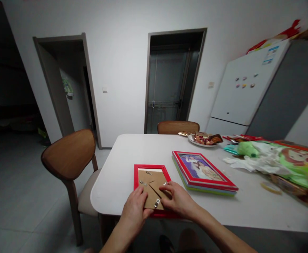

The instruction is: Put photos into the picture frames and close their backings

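Note:
A red picture frame (136,175) lies face down at the front edge of the white table, with a brown backing board (150,200) inside it. Several small metal clips sit on the board, one of them a clip (157,203) near the lower edge. A dark slit runs across the board's middle. My left hand (136,207) grips the lower left of the frame and board, thumb underneath and fingers on top. My right hand (178,199) is on the board's right side, its thumb and fingers closed at the board's edge.
Right of my hands lies a stack of frames (203,170), a photo on top. Farther back is a plate of food (205,140). Green and white bags (277,158) and a tape roll (271,188) are at the right. Wooden chairs (71,154) (178,127) stand left and behind.

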`<action>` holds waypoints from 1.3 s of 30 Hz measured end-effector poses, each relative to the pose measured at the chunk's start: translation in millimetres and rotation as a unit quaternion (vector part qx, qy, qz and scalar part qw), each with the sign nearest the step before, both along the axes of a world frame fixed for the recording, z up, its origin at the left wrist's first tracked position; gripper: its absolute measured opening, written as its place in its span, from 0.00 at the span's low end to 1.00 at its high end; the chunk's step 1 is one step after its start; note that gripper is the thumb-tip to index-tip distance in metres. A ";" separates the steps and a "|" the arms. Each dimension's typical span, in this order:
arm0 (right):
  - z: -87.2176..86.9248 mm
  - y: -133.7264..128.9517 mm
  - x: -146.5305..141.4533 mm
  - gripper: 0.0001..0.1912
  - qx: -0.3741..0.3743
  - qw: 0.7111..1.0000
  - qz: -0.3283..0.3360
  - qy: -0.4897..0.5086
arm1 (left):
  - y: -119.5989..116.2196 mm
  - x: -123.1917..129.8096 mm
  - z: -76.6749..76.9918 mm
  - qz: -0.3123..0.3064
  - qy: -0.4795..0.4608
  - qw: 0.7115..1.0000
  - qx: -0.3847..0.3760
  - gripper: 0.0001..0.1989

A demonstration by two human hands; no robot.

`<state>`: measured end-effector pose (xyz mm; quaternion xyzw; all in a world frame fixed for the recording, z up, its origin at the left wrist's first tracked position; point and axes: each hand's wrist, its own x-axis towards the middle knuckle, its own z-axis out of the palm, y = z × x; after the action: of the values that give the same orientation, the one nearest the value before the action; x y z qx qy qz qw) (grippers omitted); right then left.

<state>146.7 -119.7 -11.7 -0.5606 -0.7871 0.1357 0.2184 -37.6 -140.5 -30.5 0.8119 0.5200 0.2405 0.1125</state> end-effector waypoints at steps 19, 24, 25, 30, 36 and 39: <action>-26.1 15.9 5.7 0.14 0.086 0.994 -0.014 -0.064 | -9.9 3.7 -13.0 -0.020 0.031 0.999 0.002 0.19; -29.2 32.7 13.3 0.16 0.075 0.990 -0.066 -0.101 | -8.7 0.9 -15.5 -0.020 0.031 0.999 0.006 0.23; -29.3 35.1 12.5 0.16 0.073 0.989 -0.066 -0.106 | -8.8 0.7 -15.9 -0.018 0.032 0.999 0.007 0.23; -27.5 38.3 7.3 0.14 0.067 0.992 -0.052 -0.095 | -10.9 1.7 -16.5 -0.009 0.026 0.999 0.017 0.23; -20.1 21.3 5.8 0.16 0.076 0.992 -0.036 -0.091 | -12.3 1.3 -11.9 -0.006 0.027 1.000 0.001 0.22; -14.6 0.2 -0.2 0.16 0.101 0.990 0.045 -0.084 | -10.9 0.1 -13.2 -0.011 0.027 1.000 0.007 0.22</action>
<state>146.5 -119.5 -26.3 -0.5095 -0.8365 0.0178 0.2008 -37.5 -151.4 -43.7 0.8243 0.5125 0.2208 0.0958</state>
